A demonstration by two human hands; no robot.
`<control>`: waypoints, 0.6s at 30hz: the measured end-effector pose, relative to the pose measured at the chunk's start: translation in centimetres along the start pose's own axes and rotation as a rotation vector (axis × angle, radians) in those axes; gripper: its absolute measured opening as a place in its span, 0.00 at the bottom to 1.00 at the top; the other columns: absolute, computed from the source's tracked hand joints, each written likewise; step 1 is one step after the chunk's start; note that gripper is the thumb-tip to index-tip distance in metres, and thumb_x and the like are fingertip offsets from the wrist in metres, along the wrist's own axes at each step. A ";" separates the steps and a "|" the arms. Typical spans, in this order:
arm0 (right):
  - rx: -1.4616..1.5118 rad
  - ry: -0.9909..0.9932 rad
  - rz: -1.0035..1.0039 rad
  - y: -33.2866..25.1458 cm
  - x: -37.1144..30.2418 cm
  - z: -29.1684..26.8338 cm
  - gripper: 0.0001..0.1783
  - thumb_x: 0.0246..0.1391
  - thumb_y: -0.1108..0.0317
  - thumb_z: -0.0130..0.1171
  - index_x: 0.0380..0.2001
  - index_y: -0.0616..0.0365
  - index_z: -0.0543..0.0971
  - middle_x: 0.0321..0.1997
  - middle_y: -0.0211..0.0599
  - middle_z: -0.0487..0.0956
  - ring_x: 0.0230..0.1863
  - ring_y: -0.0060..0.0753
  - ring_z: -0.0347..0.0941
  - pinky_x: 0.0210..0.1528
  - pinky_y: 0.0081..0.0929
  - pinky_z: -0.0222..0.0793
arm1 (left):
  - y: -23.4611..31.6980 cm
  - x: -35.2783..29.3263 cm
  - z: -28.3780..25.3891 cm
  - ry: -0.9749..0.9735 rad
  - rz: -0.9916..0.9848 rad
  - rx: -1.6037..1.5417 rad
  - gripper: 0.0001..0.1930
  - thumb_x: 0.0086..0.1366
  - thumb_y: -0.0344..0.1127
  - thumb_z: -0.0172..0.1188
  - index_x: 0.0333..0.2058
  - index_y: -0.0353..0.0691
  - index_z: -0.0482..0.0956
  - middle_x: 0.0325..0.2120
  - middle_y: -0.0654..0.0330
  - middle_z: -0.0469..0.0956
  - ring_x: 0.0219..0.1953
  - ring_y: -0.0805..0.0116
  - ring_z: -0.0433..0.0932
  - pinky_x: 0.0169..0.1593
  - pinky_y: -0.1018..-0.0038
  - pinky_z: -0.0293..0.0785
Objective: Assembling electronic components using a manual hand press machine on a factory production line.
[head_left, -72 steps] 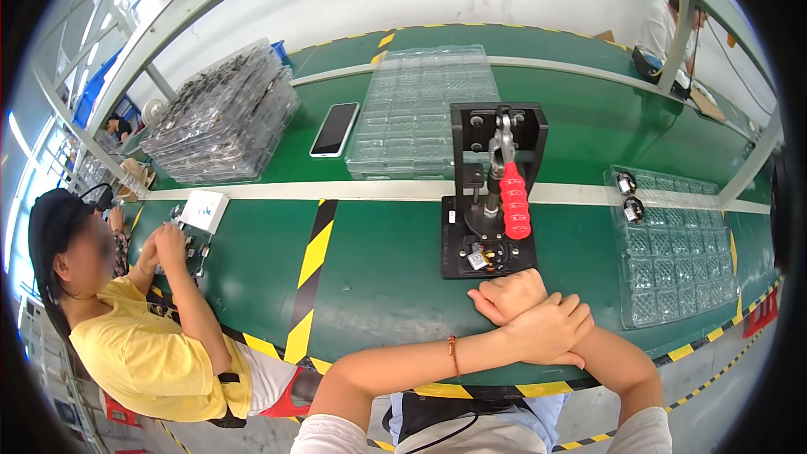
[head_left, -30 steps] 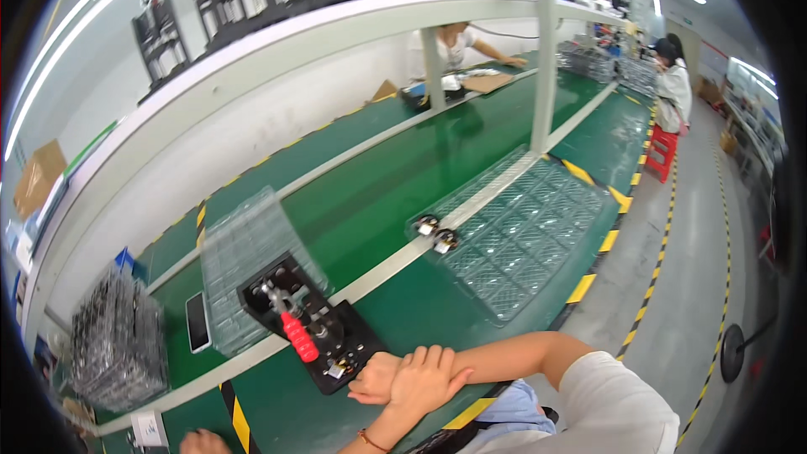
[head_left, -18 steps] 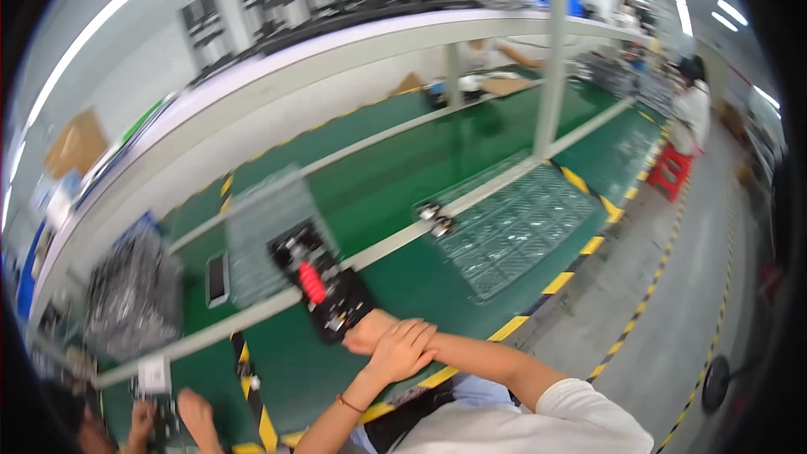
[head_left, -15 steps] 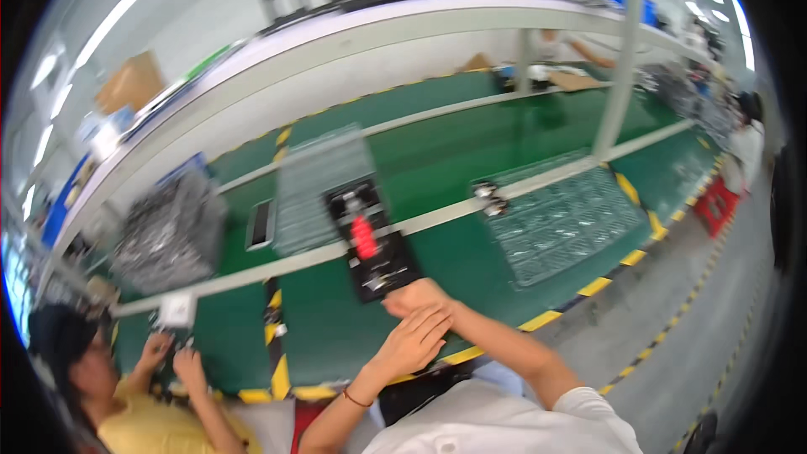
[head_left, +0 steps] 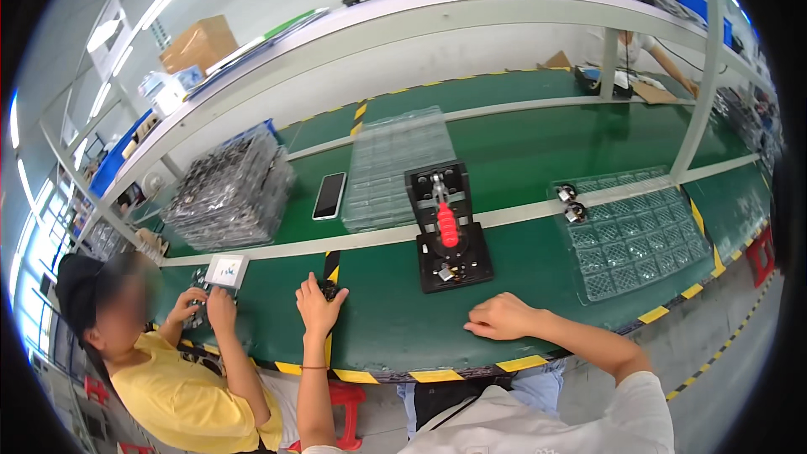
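Observation:
My left hand [head_left: 318,309] is stretched over the striped tape, its thumb and fingers apart around a small dark part [head_left: 329,289]. That part lies at the fingertips, half covered by them. My right hand [head_left: 502,318] rests on the green mat with its fingers curled under; whatever they may hold is hidden. Beyond and between both hands stands a black clamp fixture [head_left: 458,267] with a red toggle handle [head_left: 448,225]. A small metallic and brass-coloured piece [head_left: 450,273] sits on its base.
To the right lies a clear compartment tray [head_left: 635,244] with small dark parts [head_left: 572,203] at its corner. Behind are stacked clear trays [head_left: 399,160], a phone [head_left: 329,196] and a bagged tray pile [head_left: 231,189]. A co-worker in yellow [head_left: 185,387] handles parts at left. A shelf [head_left: 504,13] overhangs.
My hands, earlier crossed together in front of the fixture, have separated. The left has moved left to the small dark part; the right has come down onto the mat. The view has shifted.

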State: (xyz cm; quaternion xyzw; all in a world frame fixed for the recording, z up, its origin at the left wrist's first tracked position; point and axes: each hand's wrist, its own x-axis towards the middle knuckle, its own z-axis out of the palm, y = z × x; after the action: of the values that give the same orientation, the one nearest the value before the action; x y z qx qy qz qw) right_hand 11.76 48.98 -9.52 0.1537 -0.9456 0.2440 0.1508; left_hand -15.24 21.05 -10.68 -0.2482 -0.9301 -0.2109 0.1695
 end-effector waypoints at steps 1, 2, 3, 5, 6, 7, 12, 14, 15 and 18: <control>-0.007 0.004 0.011 0.0 0.4 0.1 0.18 0.54 0.59 0.56 0.16 0.57 0.70 0.17 0.36 0.71 0.20 0.43 0.70 0.20 0.38 0.65 | 0.3 0.5 0.4 -0.003 0.010 -0.008 0.37 0.49 0.49 0.68 0.52 0.29 0.67 0.46 0.47 0.70 0.49 0.47 0.66 0.53 0.60 0.64; 0.011 0.020 -0.006 0.0 0.7 0.2 0.18 0.55 0.59 0.56 0.17 0.57 0.70 0.17 0.36 0.71 0.20 0.44 0.70 0.20 0.38 0.65 | 0.4 1.0 0.5 -0.071 0.012 -0.034 0.33 0.48 0.47 0.69 0.48 0.30 0.71 0.44 0.47 0.71 0.48 0.47 0.67 0.52 0.60 0.66; 0.030 0.034 -0.024 0.1 0.9 0.2 0.18 0.55 0.58 0.56 0.17 0.57 0.69 0.17 0.36 0.71 0.19 0.44 0.70 0.21 0.39 0.65 | 0.6 1.3 0.6 -0.138 0.012 -0.058 0.29 0.47 0.46 0.69 0.44 0.32 0.75 0.42 0.48 0.71 0.46 0.48 0.68 0.50 0.61 0.67; 0.020 0.012 -0.007 -0.1 0.9 -0.2 0.16 0.55 0.59 0.56 0.19 0.57 0.71 0.18 0.36 0.73 0.19 0.41 0.71 0.21 0.36 0.67 | 3.1 1.1 -0.2 -0.087 0.063 -0.097 0.22 0.45 0.41 0.71 0.36 0.33 0.78 0.41 0.50 0.71 0.43 0.51 0.71 0.46 0.63 0.71; 0.086 0.062 0.017 -0.2 0.9 -0.4 0.11 0.54 0.63 0.57 0.23 0.57 0.73 0.18 0.34 0.73 0.20 0.39 0.72 0.21 0.33 0.67 | 4.6 1.0 -0.9 -0.113 0.153 -0.240 0.23 0.44 0.38 0.72 0.38 0.33 0.78 0.39 0.51 0.72 0.41 0.53 0.73 0.45 0.65 0.72; 0.150 0.113 0.039 -0.3 1.1 -0.6 0.07 0.53 0.66 0.57 0.26 0.56 0.74 0.18 0.33 0.73 0.20 0.37 0.72 0.22 0.30 0.68 | 6.5 1.0 -1.7 -0.136 0.242 -0.382 0.24 0.42 0.36 0.72 0.39 0.34 0.78 0.37 0.52 0.73 0.39 0.55 0.75 0.44 0.67 0.73; 0.305 0.476 0.143 -3.0 2.5 -1.0 0.13 0.47 0.73 0.62 0.38 0.58 0.74 0.27 0.34 0.75 0.24 0.33 0.74 0.23 0.27 0.69 | 16.3 -0.8 -4.9 -0.313 0.599 -0.692 0.29 0.39 0.32 0.73 0.44 0.38 0.76 0.38 0.55 0.73 0.39 0.60 0.76 0.42 0.70 0.74; 0.135 0.694 -0.114 -2.7 3.3 -1.1 0.20 0.41 0.73 0.66 0.41 0.56 0.76 0.36 0.36 0.74 0.29 0.33 0.72 0.25 0.26 0.68 | 18.5 -1.0 -4.1 -0.400 0.686 -0.799 0.30 0.39 0.30 0.72 0.45 0.38 0.75 0.41 0.53 0.73 0.42 0.58 0.76 0.45 0.70 0.73; 0.134 0.688 -0.097 -2.5 3.3 -1.1 0.20 0.41 0.73 0.66 0.41 0.56 0.76 0.36 0.36 0.74 0.29 0.33 0.72 0.25 0.26 0.68 | 19.2 -1.2 -3.4 -0.411 0.752 -0.848 0.30 0.38 0.30 0.71 0.46 0.38 0.75 0.42 0.53 0.73 0.43 0.57 0.76 0.45 0.69 0.73; 0.031 0.644 -0.078 -1.7 2.8 -0.7 0.16 0.37 0.73 0.68 0.35 0.50 0.81 0.35 0.29 0.73 0.28 0.30 0.66 0.27 0.23 0.64 | 20.6 -1.7 -1.1 -0.460 0.767 -0.917 0.31 0.38 0.27 0.67 0.47 0.37 0.73 0.44 0.53 0.73 0.45 0.55 0.75 0.47 0.68 0.72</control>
State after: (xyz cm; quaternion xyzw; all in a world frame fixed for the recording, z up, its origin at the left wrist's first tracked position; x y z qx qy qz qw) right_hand 10.05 47.30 -7.18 0.1067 -0.8388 0.2884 0.4492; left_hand -2.63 36.08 -4.10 -0.6498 -0.6030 -0.4531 -0.0946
